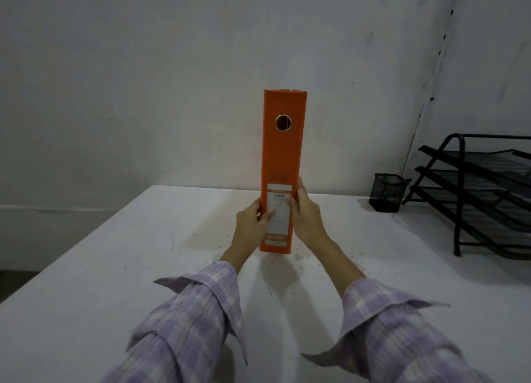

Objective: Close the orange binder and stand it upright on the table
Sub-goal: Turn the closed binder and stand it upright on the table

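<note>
The orange binder [283,152] is closed and stands upright on the white table [115,267], its spine with a round finger hole and a white label facing me. Its bottom edge rests on the tabletop. My left hand [253,221] grips the lower left side of the spine, thumb across the label. On the lower right side, my right hand [306,213] holds it with the thumb on the label too. Both arms wear lilac checked sleeves.
A black mesh pen cup [388,193] stands at the back right of the table. Beside it, a black tiered wire letter tray [482,193] fills the right edge. A white wall rises right behind the table. Small reddish specks lie around the binder's base.
</note>
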